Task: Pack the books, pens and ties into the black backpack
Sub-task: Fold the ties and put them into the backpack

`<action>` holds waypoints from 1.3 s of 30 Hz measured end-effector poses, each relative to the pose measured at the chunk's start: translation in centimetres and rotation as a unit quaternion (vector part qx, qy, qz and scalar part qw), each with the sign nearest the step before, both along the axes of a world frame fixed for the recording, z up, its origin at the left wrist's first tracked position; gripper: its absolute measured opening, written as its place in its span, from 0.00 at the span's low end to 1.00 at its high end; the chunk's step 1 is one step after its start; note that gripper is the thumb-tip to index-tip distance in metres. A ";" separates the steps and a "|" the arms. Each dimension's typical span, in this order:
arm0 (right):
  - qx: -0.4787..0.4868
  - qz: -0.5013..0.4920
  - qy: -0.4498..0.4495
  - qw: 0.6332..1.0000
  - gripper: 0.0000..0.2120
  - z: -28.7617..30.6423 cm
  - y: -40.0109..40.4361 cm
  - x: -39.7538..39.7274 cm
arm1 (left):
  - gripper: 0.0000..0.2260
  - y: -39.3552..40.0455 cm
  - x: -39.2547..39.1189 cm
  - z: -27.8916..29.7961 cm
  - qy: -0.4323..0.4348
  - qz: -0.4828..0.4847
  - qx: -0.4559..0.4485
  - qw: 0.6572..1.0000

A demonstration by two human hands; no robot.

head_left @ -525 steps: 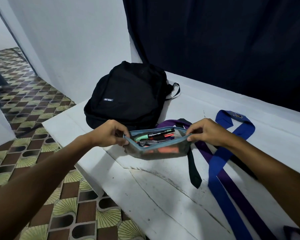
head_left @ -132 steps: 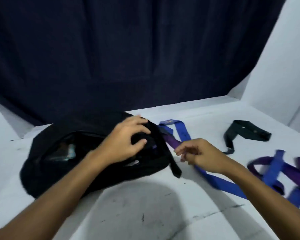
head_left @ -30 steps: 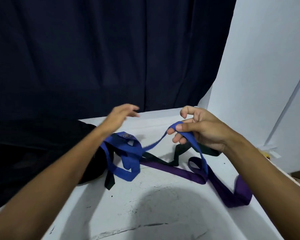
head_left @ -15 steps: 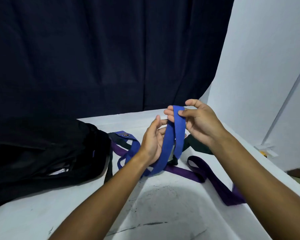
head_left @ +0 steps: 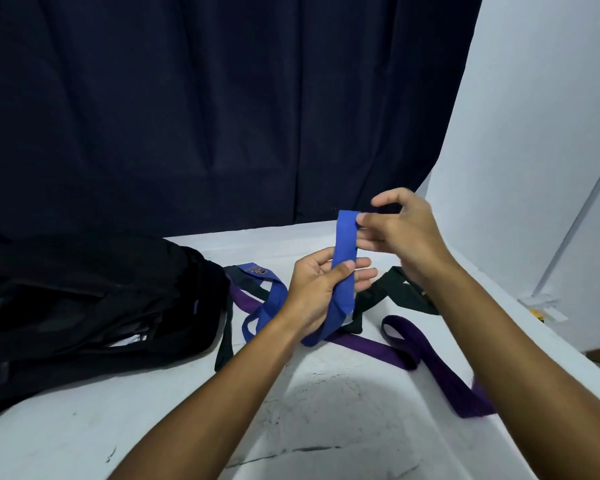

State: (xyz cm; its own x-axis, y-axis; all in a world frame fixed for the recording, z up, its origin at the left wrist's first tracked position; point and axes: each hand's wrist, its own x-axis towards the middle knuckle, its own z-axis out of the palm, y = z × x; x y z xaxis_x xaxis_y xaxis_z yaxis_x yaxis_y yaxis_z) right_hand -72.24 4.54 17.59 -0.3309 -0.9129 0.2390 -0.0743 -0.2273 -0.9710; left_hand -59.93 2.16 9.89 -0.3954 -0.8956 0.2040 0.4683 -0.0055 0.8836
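A blue tie (head_left: 344,268) is held up above the counter (head_left: 326,427) by both hands. By the left hand (head_left: 321,292), the middle of the doubled blue band is gripped, with the thumb pressed across its front and the fingers curled behind it. By the right hand (head_left: 400,230), the top edge of the band is pinched between thumb and fingertips. The band is kept nearly upright between the two hands. Below the left hand, the rest of the blue tie is looped down onto the counter, and its wide end with a small badge is seen lying farther back, near the backpack.

Under and beside the blue tie, a purple tie (head_left: 426,355) is spread across the counter, and it runs off to the right and toward the near edge. A black tie (head_left: 400,289) is laid behind the hands, partly hidden by them.

To the left, the black backpack (head_left: 94,299) is laid flat on the counter. Its top is open, and something pale can be seen inside. A dark curtain (head_left: 205,109) is hung behind the counter, and a white wall (head_left: 541,133) is seen on the right.
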 end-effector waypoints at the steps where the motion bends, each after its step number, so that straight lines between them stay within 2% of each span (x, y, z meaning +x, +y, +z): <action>1: -0.006 -0.037 0.052 0.998 0.11 0.2 0.3 -0.5 | 0.09 -0.1 0.4 0.0 -0.002 0.002 0.000 1.000; 2: -0.009 -0.069 0.078 0.995 0.12 0.3 0.6 -1.0 | 0.09 -0.2 0.7 0.1 -0.007 0.006 -0.001 1.000; 4: 0.017 -0.073 0.061 0.995 0.14 -0.1 0.9 -1.6 | 0.08 -0.5 1.3 0.2 -0.019 0.011 -0.007 1.000; 6: 0.062 -0.005 0.015 0.998 0.20 -1.3 1.1 -1.3 | 0.08 -0.5 1.5 0.5 -0.029 0.006 -0.012 1.000; 8: 0.066 0.059 -0.003 0.996 0.28 -2.6 0.8 -0.5 | 0.08 -0.5 1.4 0.7 -0.037 -0.006 -0.014 0.999; 10: 0.042 0.053 -0.005 0.998 0.31 -3.2 0.3 0.5 | 0.09 -0.4 1.2 0.8 -0.049 -0.015 -0.015 0.999; 13: 0.011 -0.039 0.008 0.999 0.28 -2.9 -0.5 1.2 | 0.09 -0.2 1.1 0.7 -0.066 -0.015 -0.012 0.998; 15: -0.005 -0.059 -0.010 0.998 0.25 -2.5 -0.9 1.2 | 0.07 -0.1 1.1 0.6 -0.076 0.000 -0.011 0.997; 18: -0.022 -0.054 -0.017 0.998 0.20 -2.2 -0.9 1.2 | 0.04 0.0 1.2 0.6 -0.087 0.028 -0.013 0.996; 24: -0.067 0.013 0.034 0.997 0.11 -3.1 -0.7 1.3 | 0.08 0.0 1.4 1.1 -0.117 0.047 -0.006 0.992; 27: -0.054 0.045 0.053 0.996 0.13 -3.2 -0.8 1.2 | 0.08 -0.1 1.5 1.0 -0.129 0.054 -0.009 0.990; 31: -0.063 0.002 0.068 0.996 0.10 -3.5 -1.1 1.3 | 0.06 0.0 1.6 0.8 -0.145 0.054 -0.017 0.988; 39: -0.090 0.010 0.003 0.996 0.15 -3.8 -0.9 1.4 | 0.06 0.2 1.9 0.8 -0.106 0.055 -0.001 0.993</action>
State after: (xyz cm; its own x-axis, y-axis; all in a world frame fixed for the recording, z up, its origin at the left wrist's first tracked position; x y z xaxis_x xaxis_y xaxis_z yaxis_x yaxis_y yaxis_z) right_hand -70.80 3.69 13.75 -0.3110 -0.8612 0.4020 -0.0735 -0.3999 -0.9136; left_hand -57.99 2.38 10.73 -0.3286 -0.9357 0.1283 0.2693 0.0374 0.9623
